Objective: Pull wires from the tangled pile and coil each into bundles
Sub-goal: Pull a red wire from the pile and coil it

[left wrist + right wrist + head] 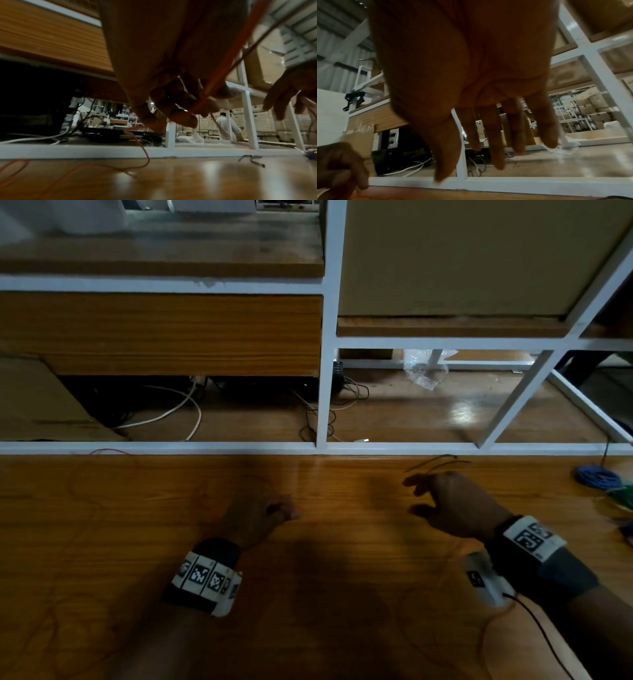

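Observation:
A thin orange wire (204, 97) runs through the curled fingers of my left hand (180, 105) and trails down onto the wooden table (188, 182), where it lies in loose loops (102, 165). In the head view my left hand (270, 513) sits low over the table's middle, fist-like. My right hand (435, 498) hovers to its right with the fingers spread. From the right wrist, its fingers (493, 142) hang straight and hold nothing. A short dark wire (442, 462) lies just beyond the right hand.
A blue wire coil (597, 475) and a green bundle (620, 494) lie at the table's right edge. A white metal frame (322, 448) borders the far side, with cables (178, 412) and plastic wrap (424, 369) behind it. A red wire loop (109, 451) lies at the far left edge.

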`<state>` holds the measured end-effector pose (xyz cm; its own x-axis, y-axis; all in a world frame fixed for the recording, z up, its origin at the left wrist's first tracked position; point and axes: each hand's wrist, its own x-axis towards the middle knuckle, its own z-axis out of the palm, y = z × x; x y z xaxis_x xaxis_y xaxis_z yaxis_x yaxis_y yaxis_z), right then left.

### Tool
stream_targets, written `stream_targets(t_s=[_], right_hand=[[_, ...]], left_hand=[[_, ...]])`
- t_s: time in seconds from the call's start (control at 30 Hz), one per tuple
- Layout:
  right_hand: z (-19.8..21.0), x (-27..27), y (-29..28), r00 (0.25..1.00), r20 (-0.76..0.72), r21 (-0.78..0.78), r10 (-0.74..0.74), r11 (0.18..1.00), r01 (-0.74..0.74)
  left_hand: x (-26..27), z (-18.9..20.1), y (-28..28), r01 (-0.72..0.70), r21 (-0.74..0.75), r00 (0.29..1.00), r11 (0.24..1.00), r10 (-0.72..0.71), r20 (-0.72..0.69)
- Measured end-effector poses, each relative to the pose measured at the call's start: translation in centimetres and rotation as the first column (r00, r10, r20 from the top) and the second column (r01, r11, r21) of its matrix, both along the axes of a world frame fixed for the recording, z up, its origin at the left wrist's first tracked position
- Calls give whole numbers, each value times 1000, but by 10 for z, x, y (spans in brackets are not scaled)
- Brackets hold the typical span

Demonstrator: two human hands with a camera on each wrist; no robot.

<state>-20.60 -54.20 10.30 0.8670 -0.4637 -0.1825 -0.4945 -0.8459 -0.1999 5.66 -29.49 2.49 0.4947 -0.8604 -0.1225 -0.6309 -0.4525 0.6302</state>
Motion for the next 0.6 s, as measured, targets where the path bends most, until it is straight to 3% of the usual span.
stream_targets(t_s=[0.03,0.1,0.2,0.27,0.33,0.4,0.5,0.6], right_hand=[[-5,4,2,991,-136,-35,17,999,-22],[-4,17,17,981,-175,26,83,996,-80],[-3,42,55,974,15,241,224,945,-221],[-16,60,74,967,115,385,226,888,-253],[-32,71,82,964,213,523,158,815,-250],[-43,76,81,942,317,536,107,800,-271],[-45,82,78,903,400,379,159,868,-321],[-45,79,58,886,450,230,110,945,-233]], left_hand=[[-7,7,-6,21,-26,999,999,-22,-34],[-20,16,-17,77,-35,996,996,-79,-36],[-36,21,-30,116,-77,992,990,-119,-38],[-42,24,-32,68,-200,977,977,-105,-184],[-43,22,-31,-15,-309,894,951,-126,-431],[-43,19,-28,-56,-347,801,936,-165,-576],[-45,21,-21,-159,-366,595,917,-207,-777],[-43,22,-10,-205,-367,434,907,-252,-865]])
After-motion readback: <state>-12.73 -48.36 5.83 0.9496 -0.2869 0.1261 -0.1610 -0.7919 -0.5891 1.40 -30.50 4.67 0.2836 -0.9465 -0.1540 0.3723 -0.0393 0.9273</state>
